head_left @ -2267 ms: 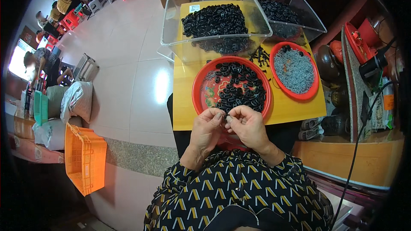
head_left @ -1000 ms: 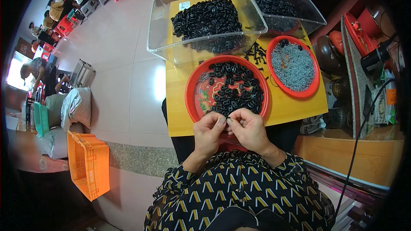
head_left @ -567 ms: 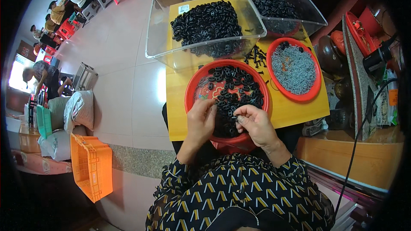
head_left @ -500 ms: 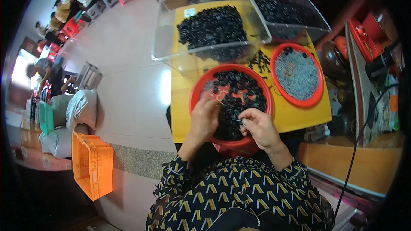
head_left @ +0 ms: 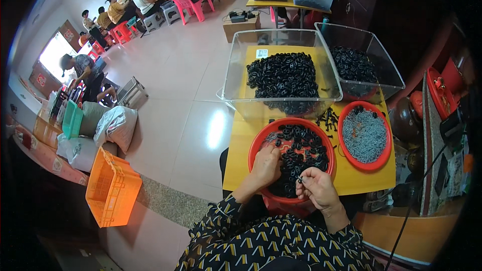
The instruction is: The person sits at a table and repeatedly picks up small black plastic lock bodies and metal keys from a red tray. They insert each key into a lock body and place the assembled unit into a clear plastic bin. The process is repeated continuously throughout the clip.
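Left hand: the left hand (head_left: 265,166) is inside the red bowl (head_left: 261,143), fingers curled down into the black parts (head_left: 301,150); I cannot tell if it grips any.
Right hand: the right hand (head_left: 317,186) is at the near rim of the red bowl, thumb and fingers pinched together on one small part (head_left: 300,179).
Work done: the clear tub (head_left: 236,78) behind the red bowl holds a big heap of black pieces (head_left: 282,76); in my judgement these may be the finished ones, but the pictures do not prove it.
Work left: many black parts lie in the red bowl, so much seems to remain.
Other stock: a second red bowl (head_left: 384,155), right of the first one, is full of small grey pieces (head_left: 365,134).
Table: the yellow table (head_left: 240,145) carries all of them.
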{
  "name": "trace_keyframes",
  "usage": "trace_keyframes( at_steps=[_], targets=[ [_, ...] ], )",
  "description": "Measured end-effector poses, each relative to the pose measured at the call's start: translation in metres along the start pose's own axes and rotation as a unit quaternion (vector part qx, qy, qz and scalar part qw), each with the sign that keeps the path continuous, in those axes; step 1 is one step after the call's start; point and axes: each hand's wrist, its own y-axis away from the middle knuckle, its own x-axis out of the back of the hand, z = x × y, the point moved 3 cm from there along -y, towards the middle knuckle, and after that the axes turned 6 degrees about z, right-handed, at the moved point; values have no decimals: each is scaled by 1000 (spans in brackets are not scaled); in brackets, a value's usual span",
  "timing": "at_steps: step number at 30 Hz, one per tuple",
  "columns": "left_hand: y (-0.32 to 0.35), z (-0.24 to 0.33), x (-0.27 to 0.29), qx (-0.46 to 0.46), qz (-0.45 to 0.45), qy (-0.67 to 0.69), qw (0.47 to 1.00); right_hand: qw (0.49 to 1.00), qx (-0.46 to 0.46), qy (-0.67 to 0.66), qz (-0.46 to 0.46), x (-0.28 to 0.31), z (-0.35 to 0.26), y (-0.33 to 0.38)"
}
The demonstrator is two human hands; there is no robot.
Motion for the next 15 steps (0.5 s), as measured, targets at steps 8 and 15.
trace_keyframes(
  at_steps=[8, 15],
  targets=[
    [4, 10, 19, 149, -4, 167, 975, 1000, 11, 10, 16, 2, 3, -5],
    [27, 13, 25, 252, 7, 452, 856, 998, 31, 34, 34, -2, 5, -7]
  ],
)
